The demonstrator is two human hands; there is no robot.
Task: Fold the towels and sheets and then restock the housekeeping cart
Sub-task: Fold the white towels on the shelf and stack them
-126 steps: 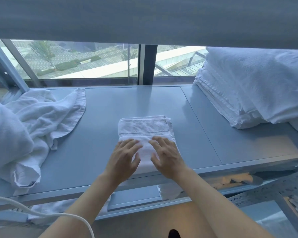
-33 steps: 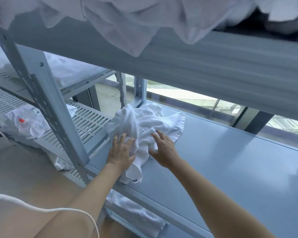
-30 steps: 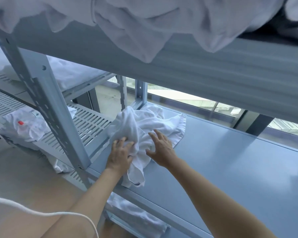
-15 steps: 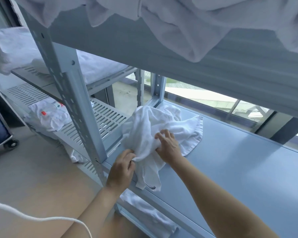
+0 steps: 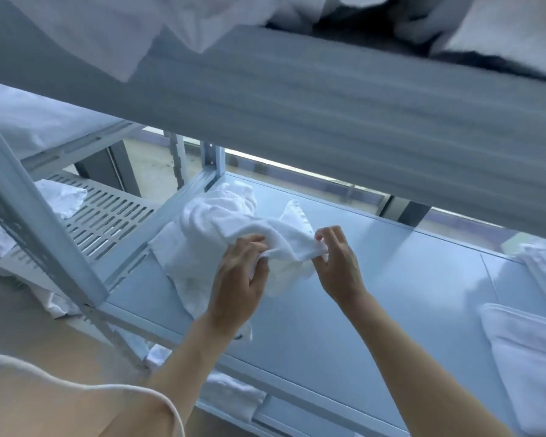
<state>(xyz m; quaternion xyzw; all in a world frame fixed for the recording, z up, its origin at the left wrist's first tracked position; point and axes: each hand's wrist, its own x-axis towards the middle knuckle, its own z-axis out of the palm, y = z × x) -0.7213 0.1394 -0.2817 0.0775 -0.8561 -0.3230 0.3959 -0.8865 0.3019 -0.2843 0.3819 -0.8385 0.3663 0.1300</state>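
Head view: both forearms reach forward over the grey shelf (image 5: 375, 294). The left hand (image 5: 240, 275) has its back to the camera, fingers curled round a bunched edge of the crumpled white towel (image 5: 221, 228). The right hand (image 5: 338, 263) pinches the same edge just beside it, thumb and forefinger closed on the cloth, the other fingers bent. The towel lies heaped at the shelf's left end, near the upright post (image 5: 29, 216). A folded towel (image 5: 530, 357) rests at the far right
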